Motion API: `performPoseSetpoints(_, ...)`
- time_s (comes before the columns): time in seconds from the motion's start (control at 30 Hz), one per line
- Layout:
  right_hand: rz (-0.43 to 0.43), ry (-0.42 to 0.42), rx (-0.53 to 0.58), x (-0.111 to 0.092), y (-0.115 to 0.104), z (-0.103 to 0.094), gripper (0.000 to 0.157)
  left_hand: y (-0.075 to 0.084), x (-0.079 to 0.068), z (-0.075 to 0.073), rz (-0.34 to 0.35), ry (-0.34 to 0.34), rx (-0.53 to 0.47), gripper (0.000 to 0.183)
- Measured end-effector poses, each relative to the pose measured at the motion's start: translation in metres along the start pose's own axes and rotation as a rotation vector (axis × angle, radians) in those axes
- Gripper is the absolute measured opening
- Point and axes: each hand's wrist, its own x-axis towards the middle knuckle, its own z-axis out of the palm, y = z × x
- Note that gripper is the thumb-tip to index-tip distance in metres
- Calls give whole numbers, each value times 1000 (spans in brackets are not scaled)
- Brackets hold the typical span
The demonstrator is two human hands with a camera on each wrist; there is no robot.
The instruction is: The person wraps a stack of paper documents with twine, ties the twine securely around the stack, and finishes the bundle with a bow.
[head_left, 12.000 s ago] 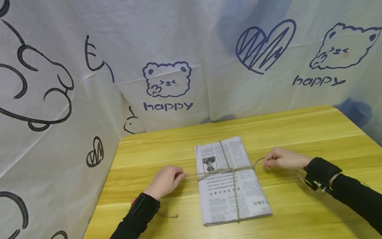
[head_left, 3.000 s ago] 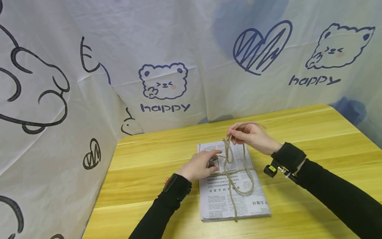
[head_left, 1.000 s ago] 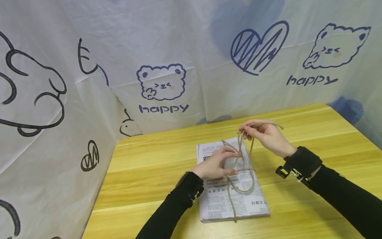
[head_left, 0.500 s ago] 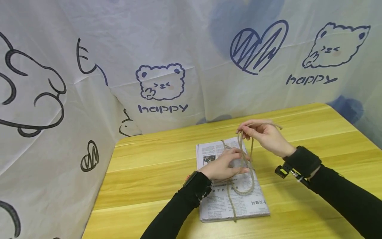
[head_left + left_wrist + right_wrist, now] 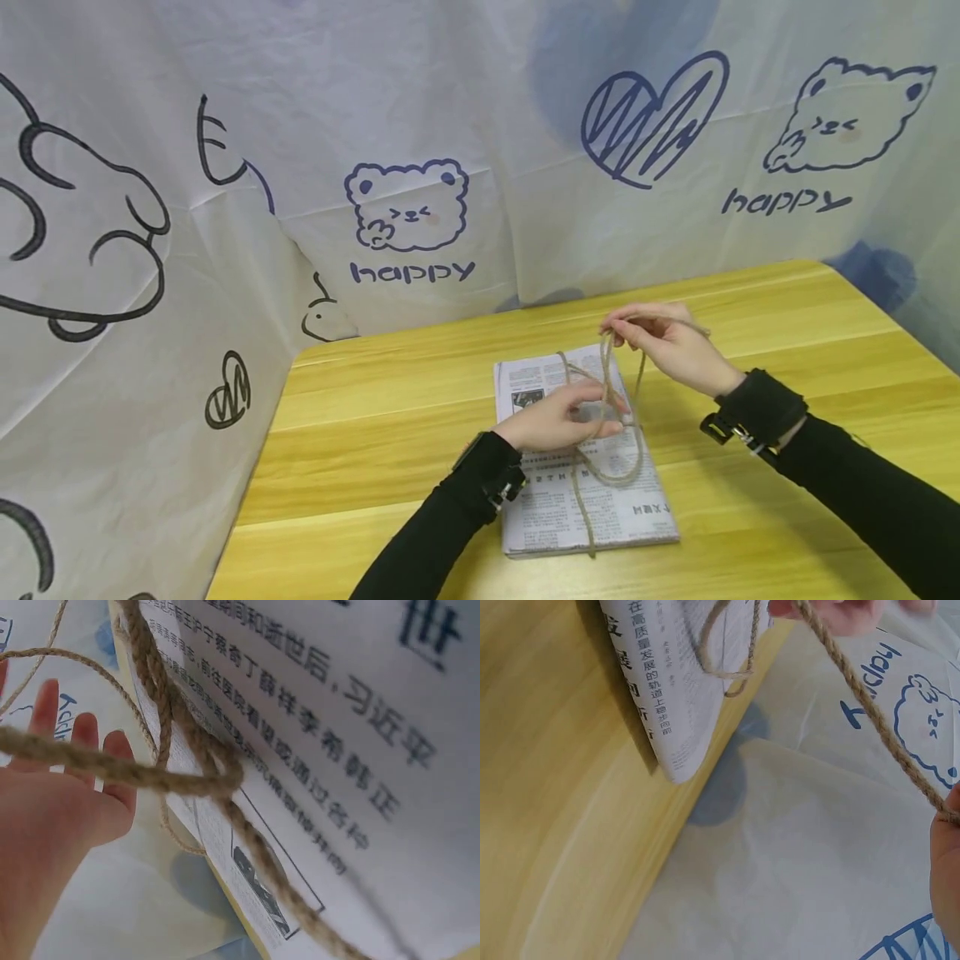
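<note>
A flat stack of folded newspapers [image 5: 540,517] lies on the table, bound crosswise with brown twine [image 5: 582,512]. Above its far right corner, my right hand [image 5: 667,337] pinches a raised loop of twine between thumb and fingers. The twine's loose end passes back across that palm. My left hand [image 5: 555,419] hovers over the middle of the stack, thumb and fingers spread apart near the hanging loop. In the left wrist view, the left hand [image 5: 56,817] has its fingers extended, and a strand of twine [image 5: 97,766] crosses in front of it.
The yellow wood-grain table [image 5: 360,433] extends on both sides of the stack. A pale cloth [image 5: 300,108] with drawn bears, hearts and lettering hangs behind and to the left. A slack curve of twine droops over the stack's right side.
Since twelve seconds ago, both hands have left the stack's sides, and the right has raised a twine loop. Within the last second, the left hand has moved rightward towards the loop.
</note>
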Motion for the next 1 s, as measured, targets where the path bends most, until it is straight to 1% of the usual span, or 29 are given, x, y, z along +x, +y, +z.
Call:
performPoseSetpoints(0.07,17,2,6,-1,2,-1,20,0,-2,-1,6,-10,-8,29)
performPoseSetpoints(0.13,39,7,23,-2,4,-2,19,0,-6,-4,-3,18,-2,27)
performPoseSetpoints(0.17,52,14,36,-2,4,-3,20,0,-8,-6,-6,43,-10,27)
performPoseSetpoints(0.23,53,37,48,-3,4,-6,20,1,-14,-12,8,118,15,26)
performPoseSetpoints(0.33,40,81,59,-3,2,-12,21,2,-25,-25,17,233,49,19)
performPoseSetpoints(0.4,33,114,62,-3,-1,-14,20,4,-34,-34,14,291,80,15)
performPoseSetpoints(0.5,75,146,126,-3,-6,-17,21,9,-50,-46,-8,340,90,16)
performPoseSetpoints(0.57,114,167,181,-2,-9,-18,24,18,-62,-52,-24,360,98,17)
performPoseSetpoints(0.67,153,188,314,-1,-13,-18,26,32,-79,-59,-55,385,115,20)
performPoseSetpoints(0.73,154,201,457,0,-16,-18,24,40,-90,-63,-74,400,125,20)
performPoseSetpoints(0.83,150,209,696,1,-18,-19,21,39,-104,-69,-120,435,138,21)
performPoseSetpoints(0.87,157,211,759,1,-19,-20,21,37,-109,-70,-132,442,143,20)
performPoseSetpoints(0.93,194,220,842,-1,-18,-24,22,22,-119,-74,-154,454,154,23)
performPoseSetpoints(1.0,250,234,901,-4,-17,-28,22,5,-131,-77,-185,452,172,24)
